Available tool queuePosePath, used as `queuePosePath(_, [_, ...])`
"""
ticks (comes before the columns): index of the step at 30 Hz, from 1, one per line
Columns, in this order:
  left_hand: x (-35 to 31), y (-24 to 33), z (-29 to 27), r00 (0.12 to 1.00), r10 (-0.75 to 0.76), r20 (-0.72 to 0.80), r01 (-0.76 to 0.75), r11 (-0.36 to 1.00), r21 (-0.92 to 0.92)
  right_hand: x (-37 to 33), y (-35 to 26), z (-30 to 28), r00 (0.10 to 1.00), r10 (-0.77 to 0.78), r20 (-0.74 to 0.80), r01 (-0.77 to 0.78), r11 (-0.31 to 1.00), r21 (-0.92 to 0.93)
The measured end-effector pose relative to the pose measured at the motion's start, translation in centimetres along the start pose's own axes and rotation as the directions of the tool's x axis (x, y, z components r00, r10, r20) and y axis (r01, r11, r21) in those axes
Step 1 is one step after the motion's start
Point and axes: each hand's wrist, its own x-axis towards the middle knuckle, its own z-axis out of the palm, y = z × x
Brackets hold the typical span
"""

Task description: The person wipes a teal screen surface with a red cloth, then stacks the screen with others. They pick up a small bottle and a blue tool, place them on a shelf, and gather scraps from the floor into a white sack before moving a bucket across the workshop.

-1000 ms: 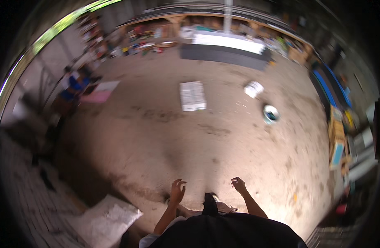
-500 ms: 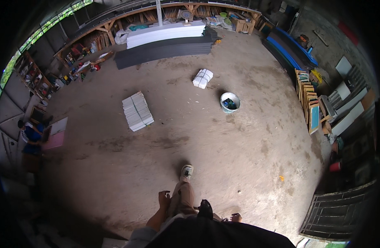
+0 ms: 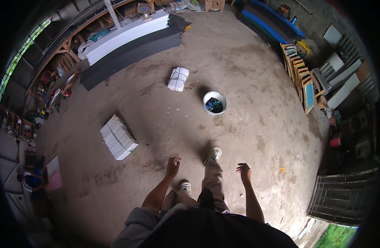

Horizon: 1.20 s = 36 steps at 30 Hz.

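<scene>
My left hand [image 3: 172,167] hangs in the air over the concrete floor, its fingers loosely bent and nothing visible in it. On the other side, my right hand [image 3: 244,170] is raised with its fingers apart, also without anything in it. Neither touches an object. Ahead stands a white bucket [image 3: 205,109] with dark blue and green material inside. A small white bundle [image 3: 179,78], tied with string, lies beyond it to the left. The larger tied stack of white sheets [image 3: 117,137] rests on the floor left of my left hand.
Long white sheets [image 3: 128,35] lie on dark grey sheets [image 3: 136,58] at the far left. Wooden frames [image 3: 297,76] lean along the right wall. A metal gate [image 3: 341,198] stands at the lower right. Another person [image 3: 31,180] is at the far left.
I have stepped forward, so the bucket and both bundles appear closer. My view has swung to the right. Both hands have come up, and my right hand now shows fully.
</scene>
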Motion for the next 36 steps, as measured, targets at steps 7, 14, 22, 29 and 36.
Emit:
queuePosePath(7, [18.3, 0.2, 5.6, 0.989, 0.087, 0.116, -0.102, 0.986, 0.129, 21.1, 3.2, 1.1, 0.986, 0.134, -0.1, -0.129, 0.99, 0.056])
queuePosePath(14, [35.1, -1.2, 16.8, 0.985, -0.019, 0.171, -0.006, 0.99, 0.143, 38.7, 8.0, 5.8, 0.963, 0.264, -0.057, -0.269, 0.957, -0.113])
queuePosePath(22, [50.5, -13.2, 33.2, 0.988, -0.108, 0.112, 0.072, 0.955, 0.288, 55.5, 16.1, 17.5, 0.982, 0.189, 0.005, -0.175, 0.92, -0.351])
queuePosePath(29, [59.6, -18.8, 39.8, 0.899, -0.369, 0.236, 0.403, 0.909, -0.111, 61.7, 22.7, 25.1, 0.885, 0.315, -0.342, -0.391, 0.903, -0.18])
queuePosePath(36, [57.9, -12.7, 37.4, 0.972, -0.165, 0.169, 0.167, 0.986, 0.006, 60.8, 20.5, 20.3, 0.676, 0.697, -0.24, -0.722, 0.692, -0.023])
